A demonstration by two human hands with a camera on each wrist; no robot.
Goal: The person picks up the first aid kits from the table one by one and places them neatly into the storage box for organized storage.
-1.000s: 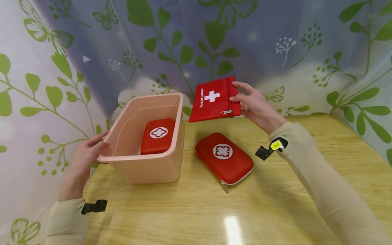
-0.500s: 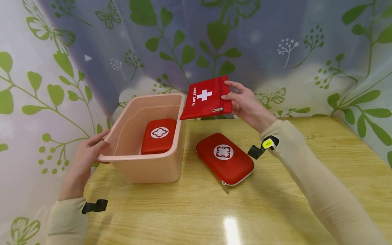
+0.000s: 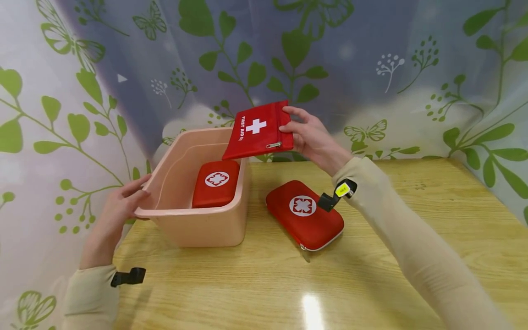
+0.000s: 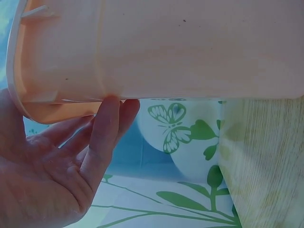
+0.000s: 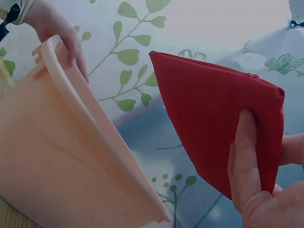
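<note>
My right hand (image 3: 311, 137) pinches the zipped edge of a flat red first aid pouch (image 3: 257, 130) with a white cross. The pouch hangs tilted above the right rim of a pink plastic bin (image 3: 198, 229), its far end over the opening; in the right wrist view the pouch's plain back (image 5: 209, 114) faces the camera. With its thumb and fingers, my left hand (image 3: 115, 217) grips the bin's left rim, also seen close up in the left wrist view. Inside the bin lies a red hard zip case (image 3: 216, 185) with a white round emblem.
A second red zip case (image 3: 305, 215) lies on the wooden table (image 3: 231, 288), just right of the bin, below my right forearm. A curtain (image 3: 350, 68) with leaves and butterflies hangs behind the table and along its left side.
My right hand has carried the pouch leftward, from right of the bin to over its right rim. The left hand keeps its grip; bin and both cases have stayed put.
</note>
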